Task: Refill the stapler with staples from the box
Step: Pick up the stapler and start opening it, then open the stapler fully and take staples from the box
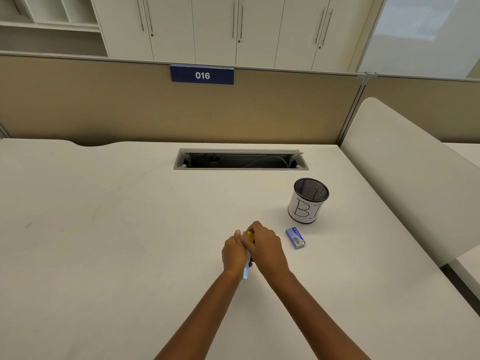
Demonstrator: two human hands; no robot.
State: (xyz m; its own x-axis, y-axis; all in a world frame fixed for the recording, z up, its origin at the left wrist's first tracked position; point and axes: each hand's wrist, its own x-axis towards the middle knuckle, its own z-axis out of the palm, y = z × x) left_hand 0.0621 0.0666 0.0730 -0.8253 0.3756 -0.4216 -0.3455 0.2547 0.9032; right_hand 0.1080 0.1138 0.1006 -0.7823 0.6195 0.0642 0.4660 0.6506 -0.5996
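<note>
The stapler (246, 271) is a pale blue body with a yellow part at its far end, held over the white desk (117, 229). Most of it is hidden between my hands. My left hand (233, 255) grips it from the left side. My right hand (267, 249) closes over its top and the yellow end. The small blue staple box (295, 237) lies flat on the desk a short way right of my right hand, untouched. I cannot tell whether the stapler is open or whether the box is.
A black mesh pen cup (307, 201) with a white paper label stands behind the box. A cable slot (241, 159) is cut in the desk farther back. A tan partition (155, 113) closes the rear; a white rounded divider (415, 178) runs along the right.
</note>
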